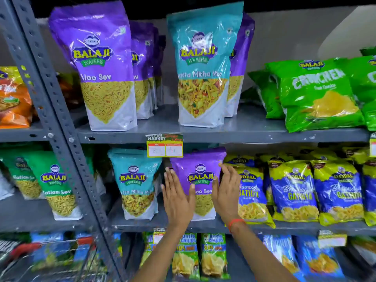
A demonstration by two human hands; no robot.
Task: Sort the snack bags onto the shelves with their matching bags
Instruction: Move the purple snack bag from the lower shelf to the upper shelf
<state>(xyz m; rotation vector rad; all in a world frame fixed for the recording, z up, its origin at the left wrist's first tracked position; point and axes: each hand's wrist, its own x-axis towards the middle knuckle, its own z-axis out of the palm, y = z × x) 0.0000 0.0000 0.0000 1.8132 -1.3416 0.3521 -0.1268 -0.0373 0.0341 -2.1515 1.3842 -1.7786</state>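
A purple Aloo Sev bag [200,171] stands upright on the middle shelf [203,225]. My left hand [177,198] is flat against its left side and my right hand [226,192] against its right side, fingers straight, not wrapped around it. To its left on that shelf stands a teal Khatta Mitha Mix bag [135,183]. On the upper shelf [223,134] a row of purple Aloo Sev bags [101,68] stands at the left. A teal Khatta Mitha Mix bag [203,66] stands in front of another purple bag [242,64].
Blue and yellow Gathiya bags [295,192] fill the middle shelf's right side, close to my right hand. Green Crunchex bags [317,94] lie at the upper right. A green Ratlam Sev bag [55,184] stands beyond the grey upright post [61,119]. A wire shopping cart [50,257] sits at the lower left.
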